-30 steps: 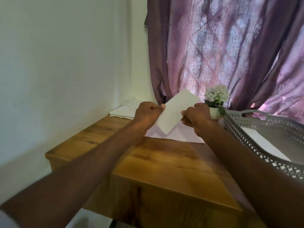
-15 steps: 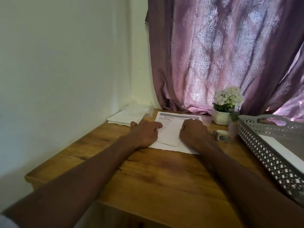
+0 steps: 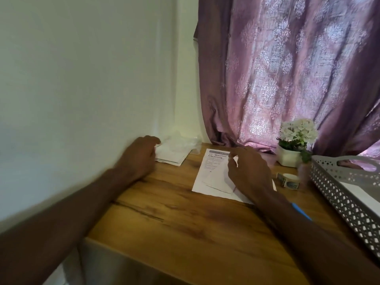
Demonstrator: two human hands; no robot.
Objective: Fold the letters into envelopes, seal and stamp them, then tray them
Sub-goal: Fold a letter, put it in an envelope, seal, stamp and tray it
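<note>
A printed sheet [image 3: 212, 161] lies flat on the wooden desk [image 3: 185, 219], and a folded white letter [image 3: 216, 181] lies on top of it. My right hand [image 3: 249, 171] is over the folded letter's right side, fingers loosely spread and gripping nothing. My left hand [image 3: 139, 156] is at the left edge of a stack of white envelopes [image 3: 173, 156] by the wall; it is motion-blurred, its fingers hang loosely curled, and nothing shows in them. A roll of stamps [image 3: 287, 179] sits right of my right hand. The grey perforated tray [image 3: 337, 194] stands at the right with white paper in it.
A white pot of white flowers [image 3: 293, 153] stands behind the stamp roll. Crumpled clear plastic [image 3: 185, 140] lies behind the envelopes. A blue object [image 3: 301, 211] shows beside my right forearm. White wall runs along the left, a purple curtain [image 3: 287, 79] hangs behind.
The folded letter came down from the air onto the printed sheet. My left hand then left it and moved left to the envelope stack. My right hand's fingers have loosened over the letter.
</note>
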